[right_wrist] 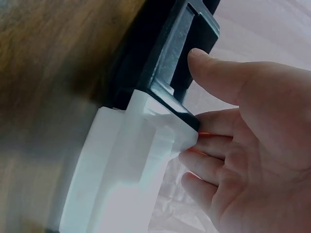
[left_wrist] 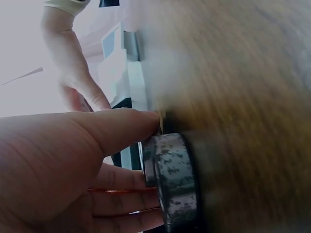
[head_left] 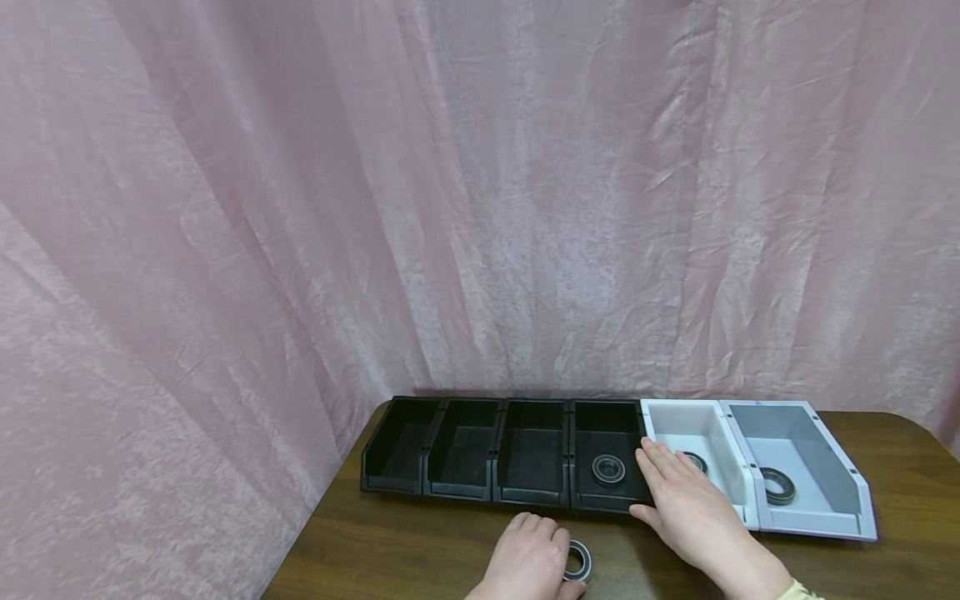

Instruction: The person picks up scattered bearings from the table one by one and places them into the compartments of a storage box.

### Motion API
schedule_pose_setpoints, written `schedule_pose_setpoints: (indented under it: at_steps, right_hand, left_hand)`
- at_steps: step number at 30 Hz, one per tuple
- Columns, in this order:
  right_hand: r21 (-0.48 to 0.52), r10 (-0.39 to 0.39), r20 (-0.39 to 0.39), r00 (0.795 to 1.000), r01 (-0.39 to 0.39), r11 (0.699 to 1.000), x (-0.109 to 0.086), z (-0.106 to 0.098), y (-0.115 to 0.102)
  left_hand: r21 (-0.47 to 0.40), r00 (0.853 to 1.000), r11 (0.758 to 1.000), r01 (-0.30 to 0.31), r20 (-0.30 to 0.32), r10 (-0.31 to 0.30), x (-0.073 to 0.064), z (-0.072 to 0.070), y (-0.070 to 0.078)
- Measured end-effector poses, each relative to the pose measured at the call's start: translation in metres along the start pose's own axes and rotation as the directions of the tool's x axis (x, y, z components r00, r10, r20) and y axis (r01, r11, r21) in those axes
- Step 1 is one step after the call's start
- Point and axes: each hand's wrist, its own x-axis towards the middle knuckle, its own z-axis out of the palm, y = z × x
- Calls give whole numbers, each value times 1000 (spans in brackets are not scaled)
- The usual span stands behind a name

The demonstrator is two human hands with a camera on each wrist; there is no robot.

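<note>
In the foreground, a person's left hand (head_left: 528, 554) holds a silver-and-black, ring-shaped metal bearing (head_left: 585, 560) low at a brown, wood-grained table (head_left: 420, 542), its grip narrowed with thumb and fingers about the ring. Sound handling here likely calls for a firm pinch on the outer rim, fingertips clear of the underside, and enough lift to pass the bins' near lips cleanly.

Farther off and to the right, the right hand (head_left: 686, 500) stretches its fingers, grip wide and holding nothing visible, above the seam between a black plastic bin (head_left: 603, 433) and a white plastic bin (head_left: 682, 417); a light touch should spare the row a nudge. One dark ring bearing (head_left: 597, 468) lies in the black bin, another ring bearing (head_left: 699, 460) shows partly past the fingers in the white, and a third ring (head_left: 787, 487) lies in the light-grey plastic bin (head_left: 798, 450) at far right.

Three more black bins (head_left: 461, 442) stand left; behind hangs a pink, crinkled fabric curtain (head_left: 525, 208).
</note>
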Motion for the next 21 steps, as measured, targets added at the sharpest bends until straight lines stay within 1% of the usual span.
schedule_pose_setpoints:
  at_steps: [3, 6, 10, 12, 14, 17, 21]
  right_hand:
    - [-7, -2, 0, 1000, 2, 1000, -1, -2, 0]
    - [-14, 4, 5, 1000, -4, 1000, -1, -4, -1]
    - [-17, 19, 17, 1000, -19, 1000, -1, -5, -2]
    - [-18, 23, 19, 1000, -23, 1000, -1, -5, -2]
    - [-19, 25, 18, 1000, -25, 1000, -1, -5, -2]
    - [-19, 25, 17, 1000, -25, 1000, -1, -4, -2]
    - [-27, 20, 3, 1000, -20, 999, -1, -3, -1]
  left_hand:
    - [43, 998, 999, -26, -50, 28, -2, -2, 1]
    - [68, 994, 996, -49, -94, 56, -3, -3, 2]
    - [65, 988, 995, -72, -135, 80, -3, -7, 2]
    - [57, 988, 996, -71, -136, 79, -3, -10, 2]
    - [36, 991, 998, -59, -118, 63, -4, -14, 3]
    - [-17, 997, 1000, -19, -70, 18, -3, -22, 2]
    - [-87, 999, 995, 43, -22, -45, -3, -33, -3]
